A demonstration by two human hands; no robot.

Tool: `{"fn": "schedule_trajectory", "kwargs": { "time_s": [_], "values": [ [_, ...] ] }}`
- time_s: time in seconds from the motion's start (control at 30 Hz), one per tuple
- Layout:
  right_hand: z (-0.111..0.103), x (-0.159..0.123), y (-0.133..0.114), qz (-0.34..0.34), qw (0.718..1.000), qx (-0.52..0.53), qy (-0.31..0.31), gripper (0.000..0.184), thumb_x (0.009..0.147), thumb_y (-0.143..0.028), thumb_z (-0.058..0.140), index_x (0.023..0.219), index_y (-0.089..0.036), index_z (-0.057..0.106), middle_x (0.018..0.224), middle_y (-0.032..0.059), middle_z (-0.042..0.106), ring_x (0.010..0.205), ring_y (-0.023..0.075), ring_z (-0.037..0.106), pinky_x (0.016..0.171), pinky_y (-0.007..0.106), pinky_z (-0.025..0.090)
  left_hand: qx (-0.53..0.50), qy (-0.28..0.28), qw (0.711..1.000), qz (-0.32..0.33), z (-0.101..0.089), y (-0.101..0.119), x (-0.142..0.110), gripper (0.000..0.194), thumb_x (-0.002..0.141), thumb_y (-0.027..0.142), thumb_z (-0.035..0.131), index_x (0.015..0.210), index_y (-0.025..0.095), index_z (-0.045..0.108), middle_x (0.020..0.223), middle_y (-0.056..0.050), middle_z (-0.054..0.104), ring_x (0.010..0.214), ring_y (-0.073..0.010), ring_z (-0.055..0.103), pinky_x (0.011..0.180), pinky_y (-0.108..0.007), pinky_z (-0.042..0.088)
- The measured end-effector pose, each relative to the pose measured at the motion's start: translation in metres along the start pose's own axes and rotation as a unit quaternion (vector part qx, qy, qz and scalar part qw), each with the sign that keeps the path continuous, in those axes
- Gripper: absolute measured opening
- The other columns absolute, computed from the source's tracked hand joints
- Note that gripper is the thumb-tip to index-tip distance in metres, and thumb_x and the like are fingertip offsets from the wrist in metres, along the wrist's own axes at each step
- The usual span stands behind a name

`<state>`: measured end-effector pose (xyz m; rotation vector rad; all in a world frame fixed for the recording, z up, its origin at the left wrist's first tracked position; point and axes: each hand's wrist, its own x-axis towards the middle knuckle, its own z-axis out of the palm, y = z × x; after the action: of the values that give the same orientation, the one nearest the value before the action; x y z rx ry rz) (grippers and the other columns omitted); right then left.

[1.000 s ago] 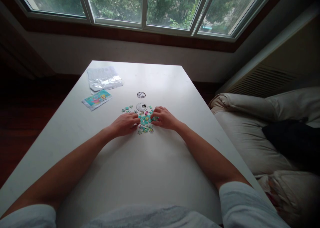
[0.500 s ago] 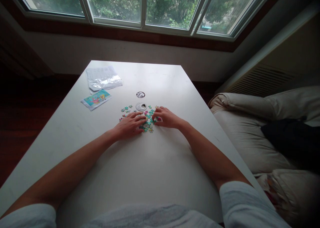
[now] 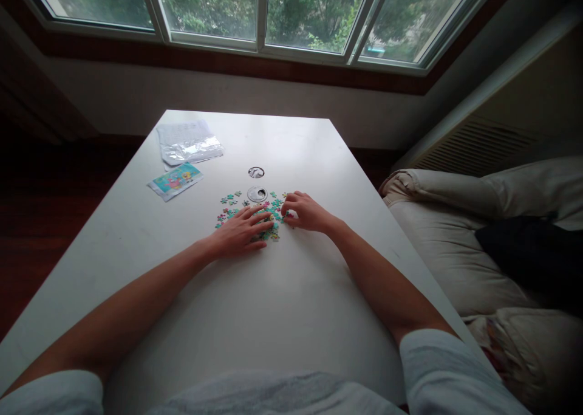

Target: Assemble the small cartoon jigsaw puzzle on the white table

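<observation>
Many small jigsaw puzzle pieces (image 3: 276, 203), mostly green with pink and yellow bits, lie loose in a heap on the white table (image 3: 273, 305). My left hand (image 3: 243, 229) rests palm down over the heap's near left part, fingers spread, hiding the pieces under it. At the heap's right edge is my right hand (image 3: 305, 211), its fingers bent down toward the pieces. A gap shows between its thumb and forefinger, and I see nothing gripped there.
Two round grommets, a far one (image 3: 255, 172) and a near one (image 3: 257, 194), sit in the tabletop beyond the heap. A colourful picture card (image 3: 175, 181) and a clear plastic sleeve with papers (image 3: 189, 141) lie back left. A sofa (image 3: 432, 245) stands right, a window (image 3: 300, 14) ahead.
My left hand has slid slightly right with its fingers spread wider, baring some pieces on the left. My right hand has shifted a little right, away from the heap's middle.
</observation>
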<state>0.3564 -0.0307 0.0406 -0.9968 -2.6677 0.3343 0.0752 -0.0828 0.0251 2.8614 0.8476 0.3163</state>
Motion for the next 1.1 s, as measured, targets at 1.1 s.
{"fn": "schedule_trajectory", "kwargs": {
  "time_s": [1.1],
  "values": [
    [0.007,0.000,0.006,0.004,1.000,0.001,0.014,0.012,0.085,-0.026,0.072,0.097,-0.025,0.074,0.098,0.0063,0.065,0.095,0.0235,0.055,0.089,0.035,0.041,0.006,-0.006,0.999,-0.031,0.004,0.010,0.001,0.060,0.103,0.052,0.043,0.157,0.026,0.037,0.163,-0.010,0.038,0.155,-0.0314,0.021,0.125,-0.054,0.022]
  ]
}}
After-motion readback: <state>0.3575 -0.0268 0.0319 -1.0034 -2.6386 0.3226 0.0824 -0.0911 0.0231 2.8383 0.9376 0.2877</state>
